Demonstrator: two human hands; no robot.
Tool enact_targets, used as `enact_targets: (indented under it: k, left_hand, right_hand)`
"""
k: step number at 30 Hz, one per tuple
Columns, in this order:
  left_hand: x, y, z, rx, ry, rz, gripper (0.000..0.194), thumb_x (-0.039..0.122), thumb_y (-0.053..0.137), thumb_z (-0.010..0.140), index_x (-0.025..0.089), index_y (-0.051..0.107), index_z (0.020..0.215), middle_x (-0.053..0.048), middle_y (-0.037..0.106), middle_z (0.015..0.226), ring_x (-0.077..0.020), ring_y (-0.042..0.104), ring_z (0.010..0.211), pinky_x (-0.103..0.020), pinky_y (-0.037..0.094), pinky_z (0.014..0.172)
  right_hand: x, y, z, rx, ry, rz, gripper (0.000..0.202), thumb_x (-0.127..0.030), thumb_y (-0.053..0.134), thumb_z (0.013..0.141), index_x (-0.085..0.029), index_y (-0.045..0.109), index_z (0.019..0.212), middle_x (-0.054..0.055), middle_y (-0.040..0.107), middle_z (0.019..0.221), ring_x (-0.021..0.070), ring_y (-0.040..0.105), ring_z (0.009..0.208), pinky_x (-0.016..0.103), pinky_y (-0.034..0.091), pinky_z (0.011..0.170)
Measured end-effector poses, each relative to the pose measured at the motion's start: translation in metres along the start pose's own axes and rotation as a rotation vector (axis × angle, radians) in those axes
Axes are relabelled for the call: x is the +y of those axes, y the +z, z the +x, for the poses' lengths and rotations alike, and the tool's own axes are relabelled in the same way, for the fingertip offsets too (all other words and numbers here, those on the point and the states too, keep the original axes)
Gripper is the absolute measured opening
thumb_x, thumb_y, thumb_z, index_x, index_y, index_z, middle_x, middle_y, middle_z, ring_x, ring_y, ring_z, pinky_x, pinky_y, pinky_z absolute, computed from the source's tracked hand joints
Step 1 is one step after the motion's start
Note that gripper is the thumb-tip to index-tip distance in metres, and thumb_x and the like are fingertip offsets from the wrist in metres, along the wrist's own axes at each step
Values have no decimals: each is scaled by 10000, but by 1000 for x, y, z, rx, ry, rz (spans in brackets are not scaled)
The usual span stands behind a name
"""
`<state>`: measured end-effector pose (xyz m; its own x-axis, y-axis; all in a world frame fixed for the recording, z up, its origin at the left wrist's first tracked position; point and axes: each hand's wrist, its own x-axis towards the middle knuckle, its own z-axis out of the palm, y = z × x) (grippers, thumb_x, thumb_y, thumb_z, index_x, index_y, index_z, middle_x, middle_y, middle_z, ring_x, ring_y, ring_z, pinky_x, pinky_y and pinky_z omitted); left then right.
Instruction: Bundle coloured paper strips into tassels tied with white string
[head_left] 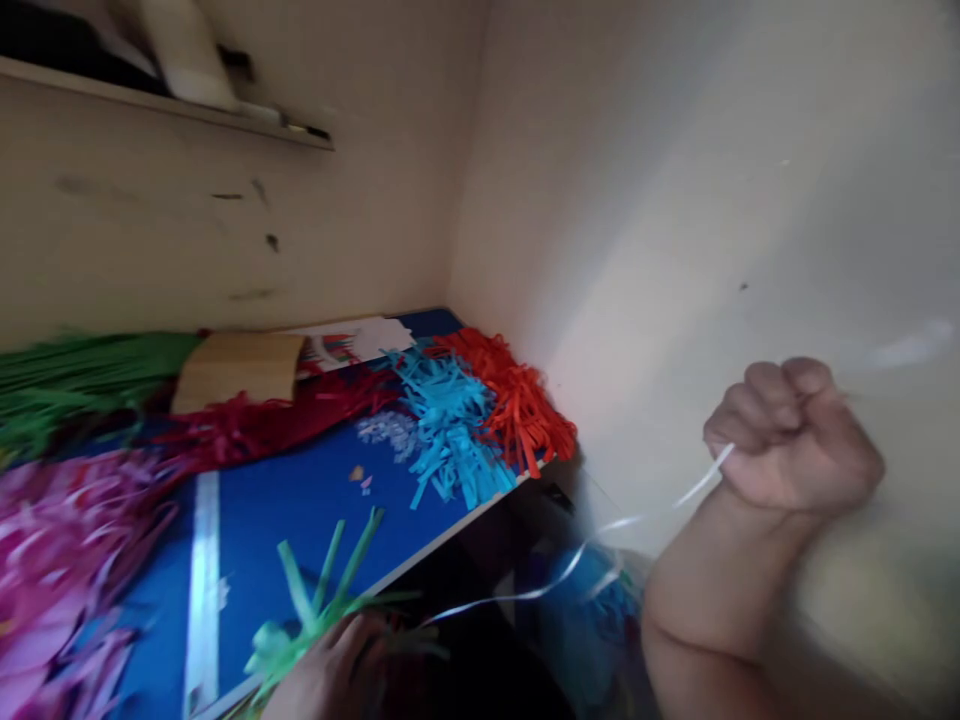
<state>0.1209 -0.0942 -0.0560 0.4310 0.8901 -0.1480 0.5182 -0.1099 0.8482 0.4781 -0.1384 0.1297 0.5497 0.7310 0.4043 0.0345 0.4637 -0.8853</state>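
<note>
My right hand (795, 435) is raised at the right in front of the wall, its fingers closed in a fist on a thin white ribbon (525, 594). The ribbon runs down and left towards my left hand (334, 670), at the bottom by the table's edge. That hand, partly blurred, is closed on a light green fringed paper bunch (315, 600), whose strips spread out above it. Whether the ribbon's far end lies in my left hand or is tied to the bunch is hidden.
The blue table (277, 530) bears blue fringe (450, 430), orange-red fringe (517, 395), pink fringe (67, 560), green fringe (97, 375), dark red fringe (300, 415), a tan card (240, 370) and a metal ruler (202, 590). A shelf (172, 112) hangs upper left.
</note>
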Motion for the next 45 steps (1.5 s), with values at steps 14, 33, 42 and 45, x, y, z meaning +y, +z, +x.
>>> enact_targets:
  k: [14, 33, 42, 45]
  left_hand:
    - [28, -34, -20, 290, -493, -1341, 452, 379, 932, 485, 174, 706, 819, -28, 723, 663, -178, 663, 558, -276, 520, 571]
    - [20, -36, -27, 379, -526, -1300, 501, 388, 942, 425, 164, 693, 796, 9, 686, 627, -122, 606, 510, -216, 485, 493]
    - [21, -35, -31, 403, -509, -1128, 508, 453, 922, 451, 167, 696, 805, -1, 686, 665, -135, 598, 548, -218, 464, 508]
    - [21, -35, -32, 388, -436, -995, 454, 488, 883, 525, 171, 703, 796, -19, 700, 731, -152, 611, 618, -216, 453, 532]
  right_hand:
    - [121, 183, -125, -643, 133, -391, 139, -290, 682, 810, -211, 762, 727, 13, 666, 648, 134, 594, 610, 233, 442, 592]
    - [120, 187, -136, -747, 377, -484, 121, -266, 646, 700, -174, 710, 655, 15, 667, 654, 117, 557, 562, 210, 411, 531]
    - [123, 184, -137, -755, 405, -490, 116, -264, 656, 699, -172, 709, 653, 14, 663, 652, 118, 563, 569, 212, 424, 548]
    - [125, 184, -139, -758, 452, -389, 132, -287, 669, 731, -171, 726, 701, 27, 686, 703, 127, 598, 584, 210, 446, 540]
